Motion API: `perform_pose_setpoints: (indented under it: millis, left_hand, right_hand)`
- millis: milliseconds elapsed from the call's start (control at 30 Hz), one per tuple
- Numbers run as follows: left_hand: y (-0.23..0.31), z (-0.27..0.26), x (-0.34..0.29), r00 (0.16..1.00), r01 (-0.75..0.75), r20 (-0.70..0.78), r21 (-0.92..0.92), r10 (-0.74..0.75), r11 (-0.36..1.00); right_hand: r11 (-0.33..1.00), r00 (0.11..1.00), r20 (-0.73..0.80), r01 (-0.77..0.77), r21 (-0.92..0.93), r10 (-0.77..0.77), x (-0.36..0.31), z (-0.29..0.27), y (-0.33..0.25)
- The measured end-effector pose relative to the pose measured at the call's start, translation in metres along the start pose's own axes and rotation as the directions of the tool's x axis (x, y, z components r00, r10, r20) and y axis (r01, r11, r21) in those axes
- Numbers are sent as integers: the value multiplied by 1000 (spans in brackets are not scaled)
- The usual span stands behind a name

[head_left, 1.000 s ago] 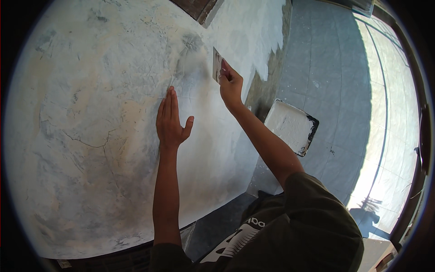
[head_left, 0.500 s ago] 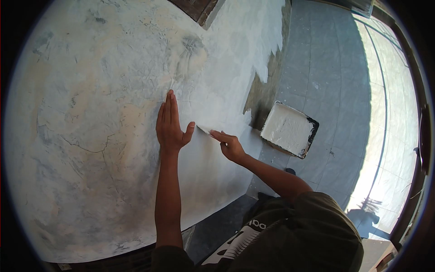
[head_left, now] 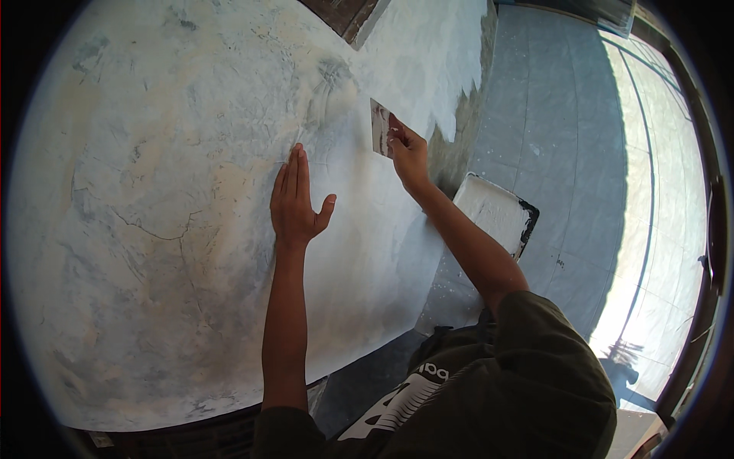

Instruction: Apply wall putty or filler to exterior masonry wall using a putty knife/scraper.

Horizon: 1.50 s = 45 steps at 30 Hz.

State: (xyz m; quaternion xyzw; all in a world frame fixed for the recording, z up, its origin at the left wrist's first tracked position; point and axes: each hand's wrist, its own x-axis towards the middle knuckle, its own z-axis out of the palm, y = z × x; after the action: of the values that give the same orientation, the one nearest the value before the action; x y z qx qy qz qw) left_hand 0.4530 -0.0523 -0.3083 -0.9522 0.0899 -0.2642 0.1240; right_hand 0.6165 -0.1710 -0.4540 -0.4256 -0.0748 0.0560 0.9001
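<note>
My left hand (head_left: 296,200) lies flat on the patchy white and grey wall (head_left: 183,291), fingers together pointing up and the thumb spread out. To its right and higher, my right hand (head_left: 409,159) grips a putty knife (head_left: 381,130) with a flat, squarish metal blade. Whitish smears mark the blade, whose face is turned toward me. It is close to the wall; whether its edge touches the surface I cannot tell. My fingers cover most of the handle.
A shallow dark-edged tray (head_left: 531,222) of white putty stands on the grey tiled floor (head_left: 566,145), partly hidden behind my right forearm. Bare grey-brown wall (head_left: 459,149) shows by the floor. A brown framed piece (head_left: 348,17) juts in at the top. Sunlight hits the far right floor.
My right hand has moved up along the wall with the putty knife, and the blade has turned from edge-on to showing its face. My left hand stays flat, shifted only slightly in view.
</note>
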Motion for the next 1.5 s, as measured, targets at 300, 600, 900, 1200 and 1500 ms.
perform_pose_setpoints:
  millis: [300,600,900,1200,1500]
  left_hand:
    - [-2,3,-5,1000,2,7,-4,-2,1000]
    - [-1,0,0,999,-31,-36,-31,30,999]
    - [-4,0,-7,999,1,-34,-45,-2,999]
    - [2,9,0,999,-11,-42,-55,9,998]
    - [-2,3,-2,998,-6,-57,-59,3,998]
  right_hand:
    - [836,888,47,448,-317,-457,57,98,-29]
    - [767,829,250,558,-318,-500,-25,102,-12]
    - [964,927,265,-256,-68,264,-61,-12,2]
    - [820,873,131,487,-301,-470,52,74,-21]
    - [982,897,415,-92,-164,153,-85,-2,1]
